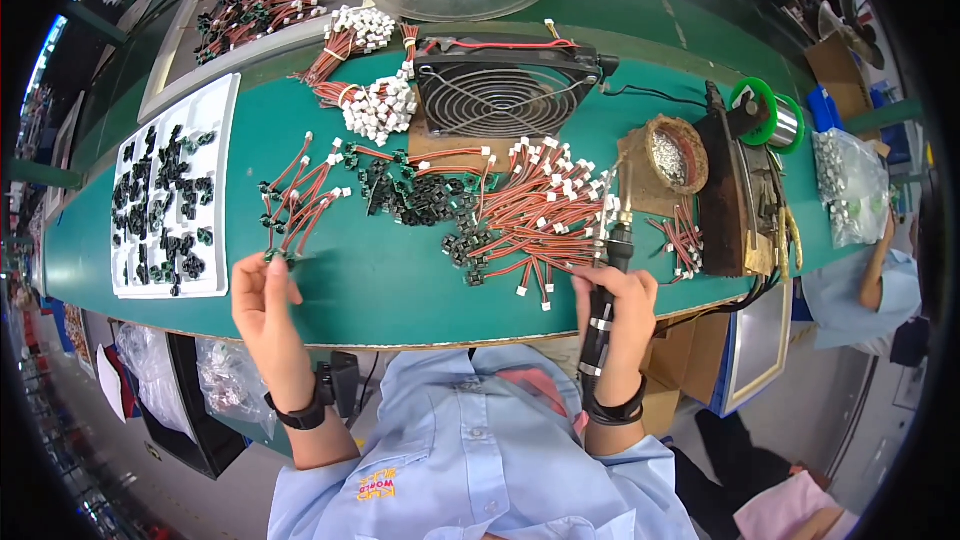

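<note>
While our left hand [263, 300] brings its fingertips to the near end of the wired parts [292, 208] on the bench [375, 285], we cannot tell whether its grip pinches one | our right grip [624, 302] wraps the soldering iron [619, 245] beside the red wires [535, 225] | a sideways swing could, we judge, scorch their insulation

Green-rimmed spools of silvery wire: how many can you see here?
1: the green-rimmed spool sits toward the right end of the green-topped bench, right of the black fan with the round metal grille. Others could be hidden.
</note>
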### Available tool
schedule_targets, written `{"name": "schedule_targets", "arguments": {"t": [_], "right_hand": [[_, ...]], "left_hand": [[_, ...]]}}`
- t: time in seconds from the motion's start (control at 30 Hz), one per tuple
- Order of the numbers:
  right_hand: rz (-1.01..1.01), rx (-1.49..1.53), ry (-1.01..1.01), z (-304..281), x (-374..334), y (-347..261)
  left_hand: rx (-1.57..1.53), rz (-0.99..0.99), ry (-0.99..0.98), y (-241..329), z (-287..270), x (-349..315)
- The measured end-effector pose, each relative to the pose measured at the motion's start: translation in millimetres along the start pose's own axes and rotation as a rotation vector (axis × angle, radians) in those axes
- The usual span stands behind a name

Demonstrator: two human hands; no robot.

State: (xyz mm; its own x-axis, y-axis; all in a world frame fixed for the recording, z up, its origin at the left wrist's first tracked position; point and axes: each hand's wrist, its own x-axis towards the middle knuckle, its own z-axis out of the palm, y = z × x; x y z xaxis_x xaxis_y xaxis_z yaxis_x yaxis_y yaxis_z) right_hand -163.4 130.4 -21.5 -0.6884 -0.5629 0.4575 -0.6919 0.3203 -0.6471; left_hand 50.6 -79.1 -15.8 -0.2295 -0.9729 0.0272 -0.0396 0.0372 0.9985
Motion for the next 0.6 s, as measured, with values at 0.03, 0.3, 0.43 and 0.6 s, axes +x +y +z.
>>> {"name": "schedule_targets", "arguments": {"t": [0.03, 0.3, 0.43, 0.6], "right_hand": [[-0.184, -0.202, -0.039, 2.1, 3.8, 0.1], [-0.206, -0.176, -0.012, 7.8, 1.7, 13.2], [-0.196, -0.081, 0.065, 4.6, 1.6, 7.3], [-0.142, 0.108, 0.043, 0.5, -7.4, -9.1]], "left_hand": [[0.0, 0.001, -0.004, -1.2, -4.7, 3.3], [0.128, 0.011, 0.072, 8.7, 1.6, 0.6], [0.206, 0.179, 0.164, 22.6, 29.0, -23.7], [0.276, 0.259, -0.663, 33.6, 79.9, -56.7]]}}
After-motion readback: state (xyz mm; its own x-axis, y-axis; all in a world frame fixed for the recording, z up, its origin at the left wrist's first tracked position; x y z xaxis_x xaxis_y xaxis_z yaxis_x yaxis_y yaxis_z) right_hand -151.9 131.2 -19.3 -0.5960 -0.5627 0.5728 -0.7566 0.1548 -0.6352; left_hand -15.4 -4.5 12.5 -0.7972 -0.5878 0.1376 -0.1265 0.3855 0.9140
